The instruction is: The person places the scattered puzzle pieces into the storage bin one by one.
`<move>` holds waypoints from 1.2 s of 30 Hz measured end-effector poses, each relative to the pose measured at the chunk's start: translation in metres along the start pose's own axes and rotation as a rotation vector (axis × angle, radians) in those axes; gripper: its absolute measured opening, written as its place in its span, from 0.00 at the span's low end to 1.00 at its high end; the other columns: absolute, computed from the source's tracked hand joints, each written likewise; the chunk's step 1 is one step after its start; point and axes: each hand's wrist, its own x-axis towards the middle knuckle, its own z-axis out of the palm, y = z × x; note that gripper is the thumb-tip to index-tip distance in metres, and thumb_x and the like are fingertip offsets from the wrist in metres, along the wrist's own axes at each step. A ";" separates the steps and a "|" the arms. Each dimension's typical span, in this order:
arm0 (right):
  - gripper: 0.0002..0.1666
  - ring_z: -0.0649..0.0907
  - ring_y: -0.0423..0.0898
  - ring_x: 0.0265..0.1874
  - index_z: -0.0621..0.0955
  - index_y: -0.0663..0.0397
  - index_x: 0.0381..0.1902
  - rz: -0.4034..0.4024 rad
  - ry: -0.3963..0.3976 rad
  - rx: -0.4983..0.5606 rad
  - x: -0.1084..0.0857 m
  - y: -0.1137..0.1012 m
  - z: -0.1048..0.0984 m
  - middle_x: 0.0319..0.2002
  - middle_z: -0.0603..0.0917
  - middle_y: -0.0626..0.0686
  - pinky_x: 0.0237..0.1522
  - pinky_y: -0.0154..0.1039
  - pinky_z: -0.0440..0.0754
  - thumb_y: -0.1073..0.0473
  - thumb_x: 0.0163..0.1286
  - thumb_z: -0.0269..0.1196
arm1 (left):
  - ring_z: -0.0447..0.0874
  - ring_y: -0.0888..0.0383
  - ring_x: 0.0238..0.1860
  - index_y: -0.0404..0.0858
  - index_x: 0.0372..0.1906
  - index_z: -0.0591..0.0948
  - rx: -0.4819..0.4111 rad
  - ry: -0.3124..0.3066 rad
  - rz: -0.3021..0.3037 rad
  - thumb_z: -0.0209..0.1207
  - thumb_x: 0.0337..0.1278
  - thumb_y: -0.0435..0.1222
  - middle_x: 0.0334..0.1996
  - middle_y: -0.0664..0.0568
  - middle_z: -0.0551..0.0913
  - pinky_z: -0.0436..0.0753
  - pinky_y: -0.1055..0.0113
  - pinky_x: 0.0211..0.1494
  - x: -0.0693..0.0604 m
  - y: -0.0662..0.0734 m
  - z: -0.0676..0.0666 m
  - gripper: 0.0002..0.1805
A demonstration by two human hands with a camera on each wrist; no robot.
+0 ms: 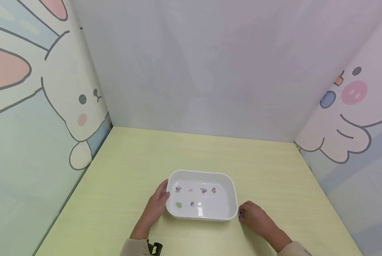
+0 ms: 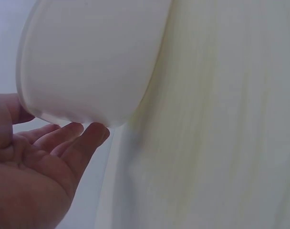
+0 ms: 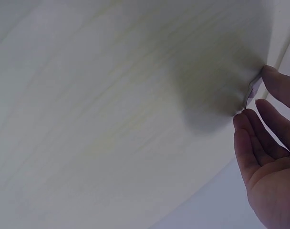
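A white plastic tray point(image 1: 226, 199) with rounded corners stands on the table, several small colourful stickers point(image 1: 203, 190) lying flat on its floor in two loose rows. My left hand point(image 1: 156, 202) holds the tray's left end, thumb at the rim and fingers against the outer wall; in the left wrist view the fingertips point(image 2: 97, 131) touch the tray wall point(image 2: 88, 62). Just beside the tray's right end, my right hand point(image 1: 256, 217) pinches a small, thin purple sticker point(image 1: 241, 214) between thumb and fingers. From the right wrist view, that sticker point(image 3: 252, 88) shows nearly edge-on, close to the tabletop.
The pale yellow wooden table point(image 1: 139, 156) stretches behind and to both sides of the tray. A plain grey-white backdrop point(image 1: 194, 71) rises at the back edge. Cartoon-printed panels stand at left point(image 1: 27, 153) and right point(image 1: 370, 170).
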 end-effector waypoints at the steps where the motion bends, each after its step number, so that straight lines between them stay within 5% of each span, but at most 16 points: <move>1: 0.13 0.78 0.41 0.36 0.80 0.47 0.31 -0.001 0.004 0.002 0.000 0.000 0.000 0.36 0.76 0.43 0.36 0.38 0.82 0.68 0.55 0.72 | 0.62 0.39 0.68 0.36 0.75 0.57 -0.003 -0.001 0.001 0.45 0.75 0.36 0.71 0.41 0.62 0.61 0.45 0.69 0.000 0.000 0.000 0.28; 23: 0.10 0.78 0.41 0.31 0.82 0.50 0.30 -0.003 0.048 -0.107 0.000 -0.009 0.003 0.32 0.77 0.43 0.34 0.36 0.83 0.63 0.53 0.74 | 0.62 0.39 0.68 0.35 0.75 0.57 -0.018 -0.012 0.011 0.45 0.75 0.36 0.71 0.40 0.62 0.62 0.45 0.69 0.003 -0.001 0.000 0.28; 36: 0.10 0.75 0.38 0.28 0.80 0.51 0.27 -0.124 0.140 -0.141 0.003 -0.007 0.009 0.30 0.75 0.45 0.26 0.31 0.79 0.67 0.53 0.71 | 0.61 0.39 0.69 0.34 0.75 0.57 -0.023 -0.005 -0.003 0.45 0.75 0.34 0.71 0.40 0.62 0.61 0.45 0.69 0.003 0.000 0.000 0.28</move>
